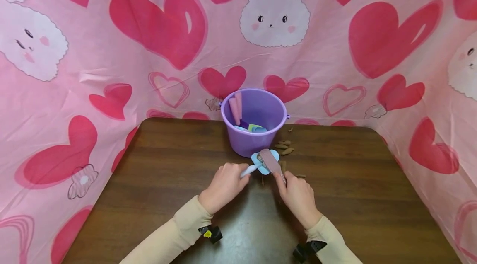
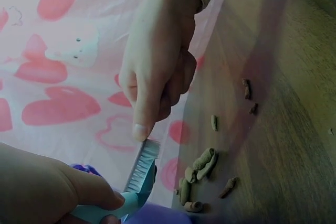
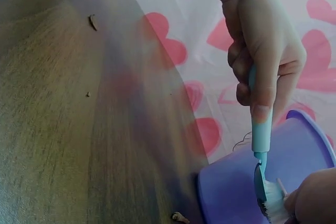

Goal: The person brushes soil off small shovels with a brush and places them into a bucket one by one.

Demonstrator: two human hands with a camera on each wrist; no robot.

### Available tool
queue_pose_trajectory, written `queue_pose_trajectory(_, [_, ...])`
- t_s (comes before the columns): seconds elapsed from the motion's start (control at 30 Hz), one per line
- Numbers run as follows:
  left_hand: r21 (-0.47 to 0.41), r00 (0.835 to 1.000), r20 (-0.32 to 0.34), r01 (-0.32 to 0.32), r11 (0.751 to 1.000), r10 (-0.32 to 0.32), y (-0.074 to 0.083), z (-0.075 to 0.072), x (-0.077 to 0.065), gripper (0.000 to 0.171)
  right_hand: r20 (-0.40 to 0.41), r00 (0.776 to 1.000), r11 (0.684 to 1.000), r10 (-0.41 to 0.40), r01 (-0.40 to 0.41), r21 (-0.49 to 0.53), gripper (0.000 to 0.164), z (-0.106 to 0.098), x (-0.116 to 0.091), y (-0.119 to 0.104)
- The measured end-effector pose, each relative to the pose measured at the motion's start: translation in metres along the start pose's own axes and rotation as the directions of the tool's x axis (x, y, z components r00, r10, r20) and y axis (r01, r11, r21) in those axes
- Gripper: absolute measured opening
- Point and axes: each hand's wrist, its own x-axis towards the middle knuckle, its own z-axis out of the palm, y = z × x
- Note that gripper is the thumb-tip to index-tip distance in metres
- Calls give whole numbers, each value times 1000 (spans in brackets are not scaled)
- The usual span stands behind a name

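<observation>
My left hand [image 1: 225, 185] grips the pale handle of a light blue scoop [image 1: 255, 157], a toy-like shovel with a rounded, lobed head. A pinkish brush [image 1: 272, 161] with white bristles [image 2: 140, 174] is held in my right hand [image 1: 298, 197], the thumb lying along its handle. In the left wrist view the bristles lie against the scoop's head. Both tools are just in front of a purple bucket [image 1: 244, 141]. Some brownish bits show on the scoop under the brush, too small to make out. Several curled brown pieces [image 2: 205, 163] lie on the table near the right hand.
Inside the bucket are pink pieces [image 1: 234, 110] leaning on its left wall, plus green and blue items at the bottom. The dark wooden table [image 1: 167, 152] meets a pink heart-and-rabbit curtain [image 1: 223, 48] at the back and sides. Smaller brown bits [image 3: 93, 22] are scattered about.
</observation>
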Motion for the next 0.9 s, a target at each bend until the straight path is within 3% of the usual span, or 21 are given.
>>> queue_pose_trajectory(0.3, [-1, 1000, 8, 10, 1000, -10, -1, 2, -2, 14, -13, 1000, 1000, 19, -19, 12, 43, 0, -1, 0])
queue_pose_trajectory(0.43, [-10, 1000, 5, -1, 1000, 1, -2, 3, -2, 14, 26, 999, 998, 44, -45, 32, 44, 0, 1, 3])
queue_pose_trajectory(0.53, [-11, 1000, 2, 0, 1000, 0, -4, 3, -3, 14, 113, 990, 985, 85, -100, 140, 45, -1, 7, 8])
queue_pose_trajectory(0.67, [2, 1000, -12, 16, 1000, -16, -7, 1, -5, 12, 173, 976, 934, 132, -181, 307, 45, -5, 13, 17])
queue_pose_trajectory(0.77, [1, 999, -16, 34, 999, -34, -8, -1, -6, 12, 156, 985, 939, 72, -120, 324, 41, -7, 12, 19])
queue_pose_trajectory(0.9, [-9, 999, -12, 37, 999, -38, -8, -2, -5, 11, 114, 991, 976, -69, 43, 212, 36, -4, 8, 15])
